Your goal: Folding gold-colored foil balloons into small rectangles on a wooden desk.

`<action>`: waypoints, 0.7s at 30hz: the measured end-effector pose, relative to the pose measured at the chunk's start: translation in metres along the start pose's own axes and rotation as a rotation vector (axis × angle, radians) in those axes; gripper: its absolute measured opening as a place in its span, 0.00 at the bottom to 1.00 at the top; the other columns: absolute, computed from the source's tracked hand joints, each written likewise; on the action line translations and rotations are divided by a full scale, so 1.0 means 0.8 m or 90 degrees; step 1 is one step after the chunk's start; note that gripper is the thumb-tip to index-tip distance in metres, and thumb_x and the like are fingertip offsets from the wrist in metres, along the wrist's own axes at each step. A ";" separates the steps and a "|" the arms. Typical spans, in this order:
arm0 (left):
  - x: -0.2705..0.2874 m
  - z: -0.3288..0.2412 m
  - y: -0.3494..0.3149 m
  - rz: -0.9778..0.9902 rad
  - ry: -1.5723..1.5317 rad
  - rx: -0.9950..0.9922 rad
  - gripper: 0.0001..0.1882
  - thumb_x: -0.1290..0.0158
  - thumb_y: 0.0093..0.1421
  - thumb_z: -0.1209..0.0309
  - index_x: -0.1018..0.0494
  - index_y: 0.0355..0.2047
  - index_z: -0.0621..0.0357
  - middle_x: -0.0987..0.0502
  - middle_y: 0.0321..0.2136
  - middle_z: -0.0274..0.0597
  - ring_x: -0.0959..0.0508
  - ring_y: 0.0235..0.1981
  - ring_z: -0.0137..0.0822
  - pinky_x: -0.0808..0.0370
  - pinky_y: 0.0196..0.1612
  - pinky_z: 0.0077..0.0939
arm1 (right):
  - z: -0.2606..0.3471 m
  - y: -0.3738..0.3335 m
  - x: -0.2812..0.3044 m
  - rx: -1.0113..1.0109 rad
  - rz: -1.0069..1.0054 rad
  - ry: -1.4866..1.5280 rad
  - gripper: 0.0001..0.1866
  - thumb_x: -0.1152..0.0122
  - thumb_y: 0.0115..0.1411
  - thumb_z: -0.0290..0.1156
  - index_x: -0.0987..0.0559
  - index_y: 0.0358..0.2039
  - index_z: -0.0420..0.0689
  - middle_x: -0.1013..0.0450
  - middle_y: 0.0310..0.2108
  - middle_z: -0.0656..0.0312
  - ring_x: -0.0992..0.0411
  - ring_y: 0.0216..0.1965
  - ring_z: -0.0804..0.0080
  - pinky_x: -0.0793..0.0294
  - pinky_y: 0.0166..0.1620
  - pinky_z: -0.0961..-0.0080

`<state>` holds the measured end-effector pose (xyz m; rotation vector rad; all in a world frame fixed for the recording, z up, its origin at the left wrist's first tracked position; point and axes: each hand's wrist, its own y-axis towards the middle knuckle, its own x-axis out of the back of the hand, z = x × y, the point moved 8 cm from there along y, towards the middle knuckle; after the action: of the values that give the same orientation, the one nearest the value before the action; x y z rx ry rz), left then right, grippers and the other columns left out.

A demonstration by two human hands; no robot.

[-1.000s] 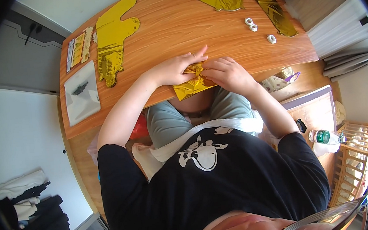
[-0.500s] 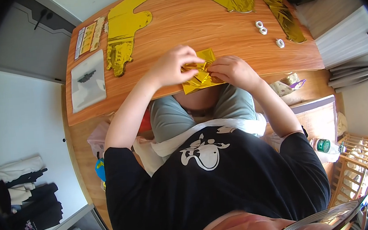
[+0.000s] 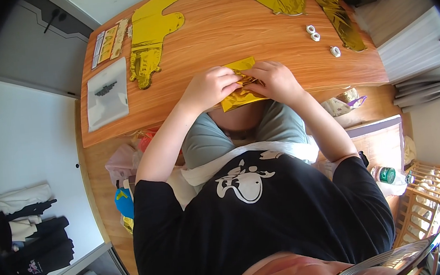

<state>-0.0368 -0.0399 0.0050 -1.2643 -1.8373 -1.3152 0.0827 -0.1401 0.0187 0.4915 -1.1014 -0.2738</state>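
Observation:
A folded piece of shiny gold foil (image 3: 233,103) lies at the table's near edge, in front of my lap. My left hand (image 3: 210,88) grips its left side, thumb and fingers pinched together. From the other side my right hand (image 3: 278,83) holds it, its fingers bent over the middle of the foil. The fingertips of both hands are close together, and the creases between them are partly hidden. Beyond my left hand, a flat gold foil balloon (image 3: 150,30) is spread on the table.
More flat gold foil pieces lie at the far right, one a long strip (image 3: 340,24). Small white rolls (image 3: 314,35) sit near them. A clear plastic sleeve (image 3: 106,108) with a dark piece and some printed cards (image 3: 107,45) lie on the wooden table's (image 3: 209,27) left side.
My left hand has come down from above the foil, and its fingers have closed on it. My right hand has shifted slightly and now lies over the foil's middle.

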 end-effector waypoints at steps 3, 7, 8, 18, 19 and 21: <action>0.028 0.018 -0.011 -0.132 -0.104 0.106 0.13 0.39 0.65 0.69 0.19 0.49 0.57 0.16 0.43 0.41 0.16 0.40 0.38 0.20 0.47 0.29 | 0.005 0.001 -0.010 0.007 -0.023 -0.053 0.13 0.30 0.56 0.36 0.15 0.42 0.48 0.21 0.36 0.61 0.22 0.38 0.59 0.21 0.42 0.63; 0.053 0.060 -0.074 -0.269 -0.211 0.403 0.13 0.43 0.69 0.71 0.21 0.52 0.60 0.16 0.42 0.41 0.19 0.39 0.27 0.23 0.45 0.22 | 0.011 -0.002 -0.010 0.003 -0.058 -0.070 0.12 0.31 0.57 0.35 0.15 0.42 0.48 0.20 0.37 0.63 0.22 0.39 0.60 0.21 0.43 0.63; 0.051 0.068 -0.091 -0.234 -0.183 0.515 0.14 0.42 0.68 0.71 0.21 0.52 0.60 0.16 0.41 0.42 0.19 0.39 0.26 0.23 0.44 0.22 | 0.009 -0.002 -0.011 -0.017 -0.055 -0.063 0.13 0.30 0.57 0.33 0.14 0.42 0.47 0.20 0.39 0.62 0.21 0.40 0.59 0.21 0.44 0.63; 0.037 0.032 -0.071 -0.162 -0.086 0.391 0.16 0.33 0.59 0.68 0.18 0.46 0.58 0.16 0.36 0.42 0.17 0.36 0.36 0.21 0.41 0.30 | 0.013 0.000 -0.019 -0.018 -0.026 -0.097 0.13 0.29 0.55 0.32 0.14 0.42 0.48 0.19 0.42 0.64 0.22 0.39 0.61 0.21 0.44 0.64; 0.038 0.024 -0.069 -0.162 -0.012 0.341 0.14 0.33 0.58 0.67 0.17 0.44 0.56 0.17 0.35 0.41 0.17 0.37 0.39 0.21 0.41 0.32 | 0.013 0.000 -0.019 -0.017 -0.025 -0.096 0.13 0.29 0.55 0.32 0.14 0.42 0.48 0.19 0.42 0.64 0.22 0.39 0.61 0.21 0.44 0.64; 0.033 0.021 -0.074 -0.182 0.019 0.313 0.13 0.33 0.57 0.67 0.16 0.41 0.56 0.17 0.35 0.41 0.17 0.37 0.41 0.21 0.41 0.33 | 0.017 0.001 -0.015 -0.002 -0.027 -0.083 0.13 0.29 0.56 0.33 0.14 0.42 0.47 0.19 0.41 0.63 0.22 0.39 0.60 0.21 0.45 0.64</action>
<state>-0.0997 -0.0193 -0.0032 -0.7411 -2.2005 -0.9179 0.0652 -0.1370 0.0147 0.5002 -1.2179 -0.3479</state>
